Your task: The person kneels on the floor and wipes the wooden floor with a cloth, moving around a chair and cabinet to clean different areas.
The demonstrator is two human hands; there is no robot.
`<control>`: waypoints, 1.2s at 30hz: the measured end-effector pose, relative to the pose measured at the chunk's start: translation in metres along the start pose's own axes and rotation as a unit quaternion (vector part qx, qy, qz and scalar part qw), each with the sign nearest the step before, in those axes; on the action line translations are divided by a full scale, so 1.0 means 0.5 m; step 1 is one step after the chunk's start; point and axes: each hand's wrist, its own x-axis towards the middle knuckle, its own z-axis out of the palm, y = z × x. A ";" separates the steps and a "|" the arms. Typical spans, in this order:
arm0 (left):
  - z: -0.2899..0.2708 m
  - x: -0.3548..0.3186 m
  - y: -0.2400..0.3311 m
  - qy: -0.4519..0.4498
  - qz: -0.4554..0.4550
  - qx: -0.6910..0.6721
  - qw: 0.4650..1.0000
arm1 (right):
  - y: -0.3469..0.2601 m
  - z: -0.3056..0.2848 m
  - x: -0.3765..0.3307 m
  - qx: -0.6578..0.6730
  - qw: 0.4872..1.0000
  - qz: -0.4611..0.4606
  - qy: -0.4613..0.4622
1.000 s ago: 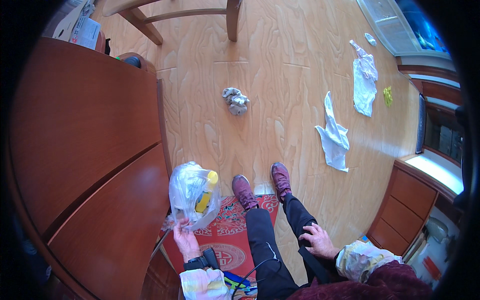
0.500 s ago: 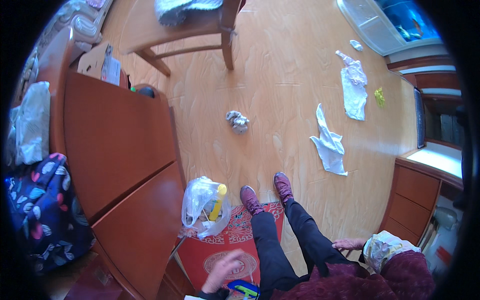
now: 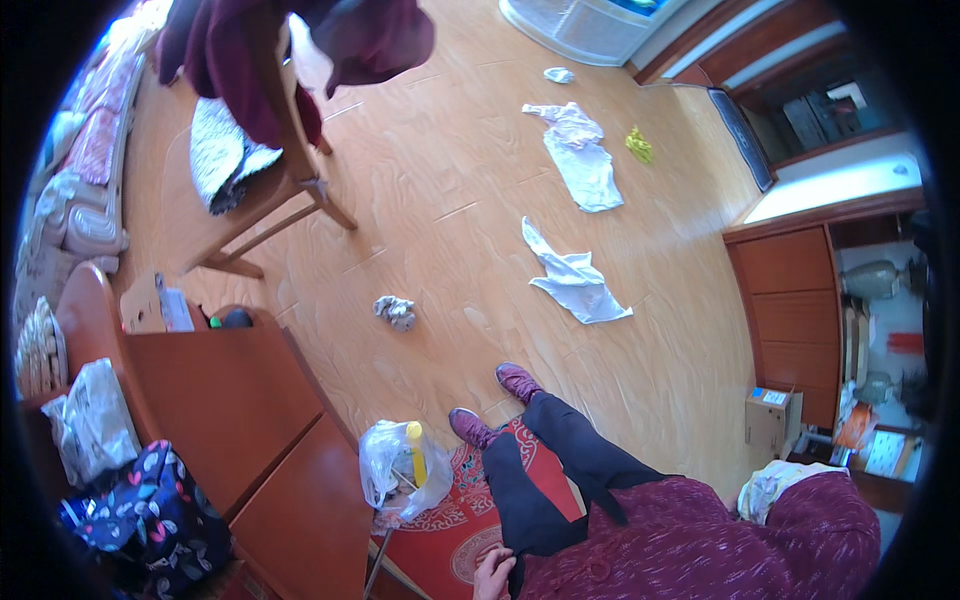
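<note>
My left hand (image 3: 493,573) hangs at the lower edge, beside my left thigh. Its fingers are loosely bent and hold nothing that I can see. My right hand is out of sight; only the burgundy sleeve (image 3: 820,530) with a pale patterned cuff cover (image 3: 785,488) shows. Closest to my left hand is a clear plastic bag (image 3: 385,465), with a yellow-capped yellow thing (image 3: 416,455) sticking out of it. On the floor ahead lie a crumpled grey-white cloth (image 3: 395,312), a white cloth (image 3: 575,285), another white cloth (image 3: 583,175) and a yellow crumpled thing (image 3: 638,146).
A red patterned mat (image 3: 540,468) lies under my legs. A brown wooden cabinet (image 3: 220,400) stands at left, a wooden chair (image 3: 270,215) with draped clothes beyond it. To the right are a cabinet (image 3: 790,320) and a cardboard box (image 3: 770,418).
My view has turned, so the floor things sit further left. My left hand has come in against my thigh. My right hand and the blue-green thing near my left hand have left view.
</note>
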 end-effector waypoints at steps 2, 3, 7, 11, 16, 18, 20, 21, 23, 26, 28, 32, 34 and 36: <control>0.016 0.032 0.035 0.038 0.051 0.145 0.987 | -0.009 -0.009 0.010 -0.009 0.999 -0.028 0.017; 0.026 0.045 0.055 0.065 0.127 0.166 0.976 | -0.011 -0.016 0.011 -0.013 0.999 -0.039 0.024; 0.053 0.072 0.116 0.117 0.030 0.239 0.964 | 0.000 -0.046 -0.007 -0.012 0.997 -0.062 0.046; 0.072 0.084 0.132 0.150 -0.029 0.253 0.955 | -0.003 -0.091 0.001 0.005 0.996 -0.079 0.049; 0.131 0.108 0.151 0.200 -0.105 0.308 0.924 | -0.004 -0.191 0.033 0.022 0.993 -0.106 0.044; 0.162 0.116 0.177 0.201 -0.129 0.305 0.922 | 0.007 -0.234 0.032 0.027 0.992 -0.114 0.038; 0.187 0.123 0.217 0.198 -0.141 0.296 0.924 | 0.023 -0.281 0.027 0.031 0.992 -0.116 0.034; 0.196 0.128 0.240 0.199 -0.143 0.292 0.925 | 0.034 -0.300 0.021 0.030 0.992 -0.118 0.028; 0.210 0.139 0.296 0.202 -0.137 0.288 0.926 | 0.053 -0.345 0.012 0.030 0.992 -0.121 0.024; 0.213 0.172 0.394 0.211 -0.120 0.270 0.932 | 0.083 -0.415 -0.001 0.033 0.992 -0.119 0.022; 0.221 0.194 0.460 0.213 -0.113 0.268 0.933 | 0.103 -0.452 -0.010 0.036 0.993 -0.110 0.018; 0.212 0.236 0.590 0.234 -0.089 0.228 0.941 | 0.132 -0.515 -0.016 0.040 0.995 -0.087 -0.003; 0.214 0.257 0.637 0.242 -0.086 0.204 0.945 | 0.147 -0.542 -0.012 0.042 0.997 -0.067 -0.025; 0.217 0.278 0.676 0.254 -0.088 0.176 0.947 | 0.162 -0.571 -0.002 0.044 0.996 -0.041 -0.060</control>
